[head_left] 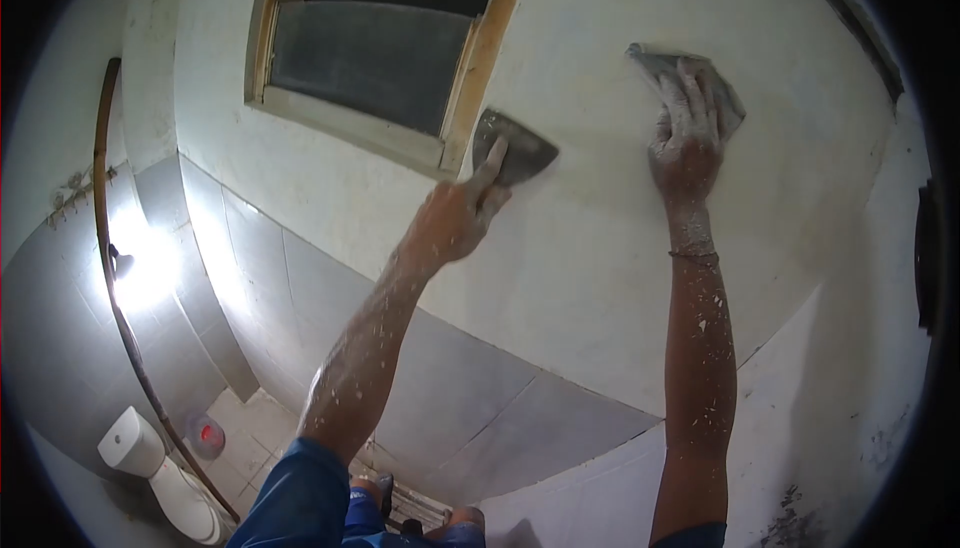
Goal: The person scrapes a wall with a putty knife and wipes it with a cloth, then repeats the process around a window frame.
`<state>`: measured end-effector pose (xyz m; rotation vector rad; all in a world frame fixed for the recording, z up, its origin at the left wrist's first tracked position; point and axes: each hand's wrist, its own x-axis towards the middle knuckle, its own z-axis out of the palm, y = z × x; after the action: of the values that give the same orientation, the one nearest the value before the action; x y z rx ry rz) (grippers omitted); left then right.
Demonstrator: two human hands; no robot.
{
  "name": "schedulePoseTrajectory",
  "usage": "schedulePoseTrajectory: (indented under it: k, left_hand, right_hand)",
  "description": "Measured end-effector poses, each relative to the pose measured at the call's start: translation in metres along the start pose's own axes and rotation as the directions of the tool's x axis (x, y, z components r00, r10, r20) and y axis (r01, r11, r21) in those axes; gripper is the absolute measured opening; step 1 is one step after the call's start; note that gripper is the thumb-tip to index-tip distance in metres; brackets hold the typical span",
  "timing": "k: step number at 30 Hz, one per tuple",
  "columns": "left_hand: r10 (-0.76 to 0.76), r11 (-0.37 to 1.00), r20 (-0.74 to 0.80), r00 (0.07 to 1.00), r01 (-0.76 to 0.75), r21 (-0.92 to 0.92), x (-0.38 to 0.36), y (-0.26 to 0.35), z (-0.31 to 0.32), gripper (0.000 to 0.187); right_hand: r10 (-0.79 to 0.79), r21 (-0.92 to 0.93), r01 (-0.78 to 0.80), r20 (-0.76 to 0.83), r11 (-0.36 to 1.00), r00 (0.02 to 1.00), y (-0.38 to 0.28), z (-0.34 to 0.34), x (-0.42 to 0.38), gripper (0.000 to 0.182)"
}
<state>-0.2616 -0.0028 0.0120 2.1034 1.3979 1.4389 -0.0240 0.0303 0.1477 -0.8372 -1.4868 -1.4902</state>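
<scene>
The left hand [455,218] grips a flat scraper blade [515,148], index finger stretched along its back, pressing it against the white plastered wall [600,248] just right of the wooden window frame [480,68]. The right hand [685,143] lies spread, fingers open and flat, over a second trowel-like blade [700,78] held against the wall farther right and higher. Both forearms are flecked with dried plaster. Below, grey tiles [480,398] cover the lower wall, and far down at the left stand a toilet [150,468] and a small red-lidded container [205,435] on the floor. The person seems to stand raised above that floor, so leaning hard into the wall risks a loss of footing. The left blade sits close to the frame; a slip leftward could smear or gouge the wood. The right blade, pinned only by flat fingers, could slide out and fall.
</scene>
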Motion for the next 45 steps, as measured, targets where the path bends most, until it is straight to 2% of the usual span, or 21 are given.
schedulePoseTrajectory:
  k: [2,3,6,9,11,14,17,20,22,23,27,29,30,32,33,35,36,38,39,41,45]
  left_hand:
    - [0.178,0.978,-0.153,0.972,-0.192,-0.083,0.006,-0.008,0.002,0.056]
    - [0.072,0.989,-0.065,0.995,-0.079,-0.122,-0.003,-0.002,0.001,0.057]
    - [0.025,0.998,0.011,1.0,-0.024,-0.059,-0.013,-0.01,0.008,0.057]
    - [0.152,0.983,-0.132,0.98,-0.164,-0.084,0.008,-0.014,0.004,0.057]
    - [0.147,0.983,-0.143,0.979,-0.16,-0.087,0.008,-0.013,0.004,0.057]
    - [-0.003,0.987,-0.042,0.999,-0.004,-0.162,-0.004,-0.003,-0.003,0.058]
    - [0.072,0.994,-0.061,0.996,-0.077,-0.081,0.002,-0.005,-0.008,0.058]
    - [-0.025,0.996,-0.017,1.0,0.024,-0.09,0.01,0.009,-0.021,0.059]
    - [0.185,0.983,-0.088,0.979,-0.185,0.011,-0.001,-0.009,-0.006,0.061]
    - [0.081,0.996,0.027,0.996,-0.079,-0.048,-0.005,-0.011,-0.006,0.061]
    - [0.011,0.999,0.107,0.994,-0.015,0.03,-0.002,-0.011,-0.014,0.062]
    - [0.254,0.948,-0.094,0.962,-0.229,0.221,0.005,-0.028,-0.004,0.063]
    - [0.254,0.947,-0.095,0.963,-0.227,0.226,0.008,-0.016,-0.012,0.063]
    - [-0.087,0.996,0.132,0.987,0.086,0.013,0.014,0.021,-0.03,0.065]
    - [-0.083,0.997,0.133,0.988,0.081,0.017,0.017,0.016,-0.028,0.065]
    - [0.192,0.978,-0.045,0.98,-0.187,0.091,0.019,-0.002,-0.02,0.068]
    - [0.199,0.976,-0.048,0.979,-0.194,0.098,0.02,0.005,-0.025,0.068]
    - [-0.02,0.999,0.104,0.994,0.023,-0.032,0.012,0.017,-0.03,0.074]
    - [-0.023,0.999,0.105,0.994,0.026,-0.031,0.011,0.016,-0.026,0.074]
    - [0.076,0.997,-0.048,0.996,-0.078,-0.023,0.013,0.011,-0.013,0.078]
    - [0.186,0.98,-0.117,0.976,-0.175,0.095,0.016,0.003,-0.005,0.081]
  right_hand:
    - [0.009,0.006,-0.009,-0.039,1.0,0.999,0.002,0.004,0.0,0.04]
    - [0.015,0.0,-0.015,-0.033,1.0,0.999,0.002,0.005,0.0,0.039]
    - [0.008,-0.044,-0.009,-0.028,0.999,1.0,0.001,0.001,0.003,0.04]
    - [-0.005,-0.045,0.003,-0.048,0.999,0.999,0.002,0.002,0.003,0.041]
    - [-0.006,-0.043,0.003,-0.055,0.999,0.998,0.004,0.004,0.007,0.04]
    - [-0.012,-0.033,0.01,-0.071,0.999,0.997,0.003,0.005,0.002,0.038]
    - [-0.012,-0.05,0.009,-0.075,0.999,0.997,0.002,0.001,0.002,0.038]
    - [-0.023,-0.061,0.019,-0.064,0.998,0.998,0.003,0.001,0.006,0.038]
    - [-0.024,-0.061,0.019,-0.079,0.998,0.997,0.001,0.001,0.003,0.039]
    - [-0.02,-0.061,0.016,-0.072,0.998,0.997,0.0,0.0,0.005,0.038]
    - [-0.015,-0.076,0.01,-0.067,0.997,0.998,0.001,0.001,0.004,0.039]
    - [-0.019,-0.071,0.015,-0.063,0.997,0.998,0.002,0.003,0.003,0.04]
    - [-0.019,-0.079,0.014,-0.069,0.997,0.997,0.002,0.003,0.004,0.041]
    - [-0.018,-0.08,0.013,-0.072,0.997,0.997,0.001,0.003,0.004,0.041]
    - [-0.012,-0.082,0.006,-0.073,0.997,0.997,0.001,0.002,0.003,0.041]
    - [0.002,-0.07,-0.007,-0.07,0.998,0.998,0.0,0.002,0.0,0.04]
    - [0.008,-0.065,-0.013,-0.08,0.998,0.997,0.0,0.004,0.002,0.04]
    - [0.007,-0.073,-0.013,-0.078,0.997,0.997,0.0,0.002,0.002,0.04]
    - [-0.001,-0.084,-0.006,-0.081,0.996,0.997,0.0,0.002,0.002,0.04]
    - [0.0,-0.068,-0.006,-0.082,0.998,0.997,0.001,0.002,0.003,0.04]
    - [0.004,-0.043,-0.008,-0.088,0.999,0.996,0.003,0.004,0.002,0.04]
